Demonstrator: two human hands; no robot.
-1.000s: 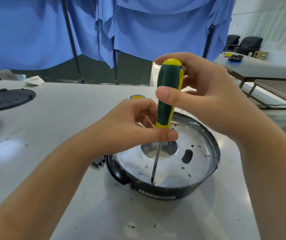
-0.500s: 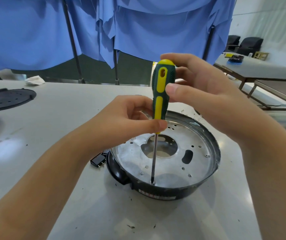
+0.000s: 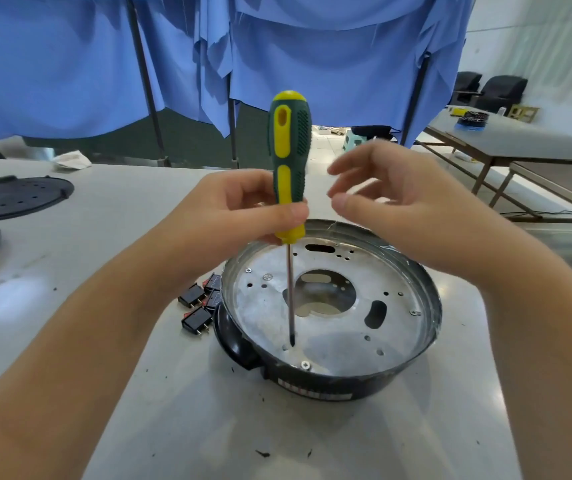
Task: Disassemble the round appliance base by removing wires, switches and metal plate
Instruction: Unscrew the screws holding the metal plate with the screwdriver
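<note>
The round black appliance base (image 3: 326,386) sits on the table in front of me, with the silver metal plate (image 3: 340,327) inside it, full of holes and a few screws. My left hand (image 3: 239,209) grips the lower handle of a green and yellow screwdriver (image 3: 289,161), which stands upright with its tip on the plate near the front rim. My right hand (image 3: 391,199) hovers just right of the handle, fingers loosely curved and holding nothing. Several black rocker switches (image 3: 201,306) lie on the table left of the base.
Two black round plastic covers (image 3: 18,197) lie at the table's far left. A crumpled white cloth (image 3: 71,160) sits at the back edge. Blue curtains hang behind. Another table (image 3: 519,143) stands at the right. Small dark debris dots the grey table (image 3: 208,427).
My right hand has let go of the screwdriver's top and drawn back to the right. The left hand still holds the handle; the switches beside the base now show.
</note>
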